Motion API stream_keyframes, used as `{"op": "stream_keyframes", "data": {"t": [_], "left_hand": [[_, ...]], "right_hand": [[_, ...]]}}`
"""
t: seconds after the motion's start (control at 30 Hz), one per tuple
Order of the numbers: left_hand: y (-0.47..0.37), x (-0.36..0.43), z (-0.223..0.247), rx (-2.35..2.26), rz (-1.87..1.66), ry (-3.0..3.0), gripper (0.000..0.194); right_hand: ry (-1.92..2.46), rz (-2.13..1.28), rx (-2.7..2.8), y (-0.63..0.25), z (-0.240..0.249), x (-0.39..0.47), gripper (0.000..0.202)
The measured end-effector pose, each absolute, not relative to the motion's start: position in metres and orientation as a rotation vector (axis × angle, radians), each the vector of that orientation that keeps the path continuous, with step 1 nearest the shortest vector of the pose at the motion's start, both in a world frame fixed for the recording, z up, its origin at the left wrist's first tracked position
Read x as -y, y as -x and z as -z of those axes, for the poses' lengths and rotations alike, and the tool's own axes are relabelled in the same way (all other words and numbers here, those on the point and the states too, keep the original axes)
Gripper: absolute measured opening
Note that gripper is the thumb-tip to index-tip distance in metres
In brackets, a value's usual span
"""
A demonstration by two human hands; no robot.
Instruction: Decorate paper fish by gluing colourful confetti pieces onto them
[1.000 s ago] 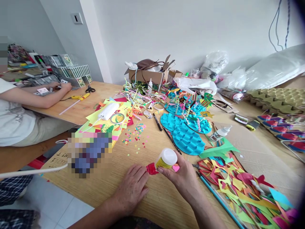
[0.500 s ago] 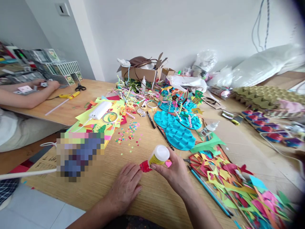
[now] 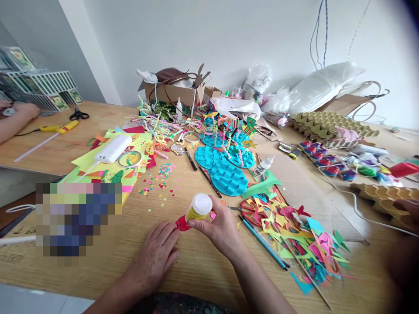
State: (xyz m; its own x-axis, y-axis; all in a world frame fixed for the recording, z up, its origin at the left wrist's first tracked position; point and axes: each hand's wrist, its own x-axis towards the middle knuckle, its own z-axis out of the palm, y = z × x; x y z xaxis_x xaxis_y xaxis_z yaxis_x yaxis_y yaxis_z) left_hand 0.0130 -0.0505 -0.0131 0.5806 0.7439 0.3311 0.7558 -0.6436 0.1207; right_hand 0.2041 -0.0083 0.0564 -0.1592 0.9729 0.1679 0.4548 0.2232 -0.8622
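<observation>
My right hand (image 3: 220,226) grips a white glue bottle (image 3: 199,206) with a yellow label, tipped over a small red paper piece (image 3: 182,223) on the wooden table. The bottle's nozzle is hidden. Flat on the table, my left hand (image 3: 159,249) has its fingers stretched toward the red piece, the fingertips touching its left edge. A pink scrap (image 3: 213,215) shows just by my right hand's fingers. Beyond the bottle lie blue textured ovals (image 3: 229,178) and scattered confetti (image 3: 166,170).
Colored paper scraps (image 3: 290,211) and thin blue sticks (image 3: 263,242) lie at the right, before brown cardboard (image 3: 304,192). Yellow sheets (image 3: 85,162) with a white power bank (image 3: 113,148) are at the left. Another person's hand (image 3: 28,111) is at the far left.
The view has turned right, so everything sits further left. More egg cartons and part of a dark hand at the right edge show now. My hands keep about the same pose.
</observation>
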Motion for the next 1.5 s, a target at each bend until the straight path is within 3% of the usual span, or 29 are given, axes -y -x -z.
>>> {"op": "stream_keyframes", "data": {"t": [0.93,1.5], "left_hand": [[-0.012,0.051,0.012,1.33,0.475,2.799,0.034],[-0.014,0.052,0.014,1.36,0.567,2.756,0.033]], "right_hand": [[1.393,-0.812,1.819,-0.207,-0.057,0.012,0.033],[1.352,-0.834,1.855,-0.186,-0.054,0.012,0.027]]}}
